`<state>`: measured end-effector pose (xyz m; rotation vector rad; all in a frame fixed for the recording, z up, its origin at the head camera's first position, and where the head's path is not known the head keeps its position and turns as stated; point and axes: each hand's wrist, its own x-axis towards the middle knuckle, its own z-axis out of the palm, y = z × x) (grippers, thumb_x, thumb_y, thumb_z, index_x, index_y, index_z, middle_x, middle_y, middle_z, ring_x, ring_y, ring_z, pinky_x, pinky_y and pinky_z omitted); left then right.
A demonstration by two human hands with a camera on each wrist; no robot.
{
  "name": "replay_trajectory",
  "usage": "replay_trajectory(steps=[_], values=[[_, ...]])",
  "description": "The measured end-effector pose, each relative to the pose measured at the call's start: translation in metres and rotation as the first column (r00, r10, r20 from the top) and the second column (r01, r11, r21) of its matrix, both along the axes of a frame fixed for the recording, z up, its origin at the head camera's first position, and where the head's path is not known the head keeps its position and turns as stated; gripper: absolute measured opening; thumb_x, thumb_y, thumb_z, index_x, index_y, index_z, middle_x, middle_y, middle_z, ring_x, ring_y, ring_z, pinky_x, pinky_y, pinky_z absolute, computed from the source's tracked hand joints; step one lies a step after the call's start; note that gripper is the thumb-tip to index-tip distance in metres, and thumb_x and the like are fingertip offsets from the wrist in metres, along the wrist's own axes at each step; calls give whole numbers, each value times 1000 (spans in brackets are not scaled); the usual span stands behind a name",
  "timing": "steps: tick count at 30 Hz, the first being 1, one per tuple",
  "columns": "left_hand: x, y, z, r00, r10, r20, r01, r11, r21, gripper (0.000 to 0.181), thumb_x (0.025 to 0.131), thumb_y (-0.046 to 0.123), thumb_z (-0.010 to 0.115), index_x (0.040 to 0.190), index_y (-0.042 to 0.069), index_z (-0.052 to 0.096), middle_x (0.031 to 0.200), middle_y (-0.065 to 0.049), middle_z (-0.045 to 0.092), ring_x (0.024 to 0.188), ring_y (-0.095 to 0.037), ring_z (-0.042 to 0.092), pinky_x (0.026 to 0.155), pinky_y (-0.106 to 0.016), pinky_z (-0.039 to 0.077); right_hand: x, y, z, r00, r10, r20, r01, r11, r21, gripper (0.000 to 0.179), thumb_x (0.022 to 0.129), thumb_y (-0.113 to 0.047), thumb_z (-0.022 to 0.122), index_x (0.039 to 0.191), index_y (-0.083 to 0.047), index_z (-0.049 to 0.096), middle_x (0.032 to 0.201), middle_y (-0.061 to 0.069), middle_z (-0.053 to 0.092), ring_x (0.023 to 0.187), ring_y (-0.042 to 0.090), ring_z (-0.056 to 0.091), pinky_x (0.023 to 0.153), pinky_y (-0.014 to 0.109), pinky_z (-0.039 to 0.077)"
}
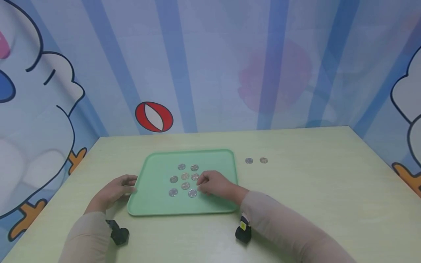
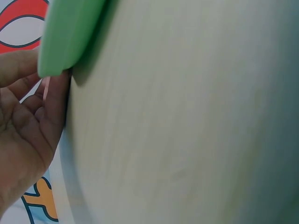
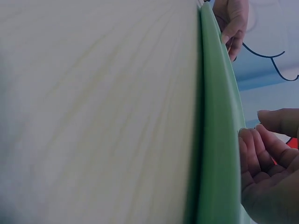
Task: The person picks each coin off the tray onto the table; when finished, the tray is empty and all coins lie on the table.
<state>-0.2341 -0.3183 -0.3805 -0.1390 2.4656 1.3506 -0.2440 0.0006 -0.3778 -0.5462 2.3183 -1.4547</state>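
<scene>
- Closest to me, two beige sleeves (image 1: 87, 239) reach in over a pale yellow bench (image 1: 312, 182), and a small black device (image 1: 243, 234) with a yellow patch sits at the person's right wrist; a second black device (image 1: 120, 235) sits at the left.
- The left hand (image 1: 113, 190) lies against the left edge of a shallow, light green, round-cornered tray (image 1: 213, 159), its fingers loosely bent and reaching to the rim.
- The right hand (image 1: 217, 184) is over the right half of the tray, fingers curled and thumb drawn near them; I cannot tell whether a coin sits between the tips.
- Just left of those fingertips lie round, silvery metal coins (image 1: 185, 176) inside the tray. I count eight in sight, loosely grouped, flat and set apart from one another.
- Beyond the tray's right edge, two more silvery coins (image 1: 249, 160) lie side by side on the bench, not touching.
- Behind the bench hangs a blue striped cartoon backdrop (image 1: 220, 73), with a red-and-white ball (image 1: 154, 117) printed low on it.
</scene>
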Motion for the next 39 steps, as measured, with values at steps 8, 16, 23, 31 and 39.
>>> replay_trajectory(steps=[8,16,23,31,39], values=[[0,0,1,1000,-4,2,4,1000,2,56,82,8,52,129,-6,26,128,-28,30,114,-39,34,88,-44,39,-4,-9,-1,998,37,-46,-32,995,96,13,77,-4,56,90,-1,56,81,2,54,65,13,49,55,23,46],[1,0,1,1000,-5,0,5,1000,18,56,82,7,51,129,-6,25,129,-29,28,114,-40,33,88,-44,39,-6,-20,-2,988,38,-150,-3,973,230,17,70,-5,65,85,-3,61,82,3,58,61,11,48,55,21,43],[0,-1,0,1000,-8,-9,8,1000,17,55,82,7,52,129,-7,26,127,-28,30,112,-39,36,87,-44,40,-3,-26,-3,969,52,-240,36,937,348,14,69,-11,67,82,-8,64,98,5,60,83,16,52,79,28,42],[-1,0,1,1000,-10,0,10,1000,13,56,82,7,52,129,-6,26,128,-28,30,113,-39,35,88,-45,39,-2,-25,-3,954,92,-287,21,928,371,9,71,-14,68,77,-9,63,113,8,55,102,22,50,85,29,40],[-1,-2,-1,1000,-11,-1,11,1000,23,57,82,9,53,129,-6,26,128,-28,29,114,-40,33,89,-45,39,0,-27,-3,955,101,-278,19,917,400,12,72,-18,67,78,-10,61,113,7,55,98,20,51,83,28,41]])
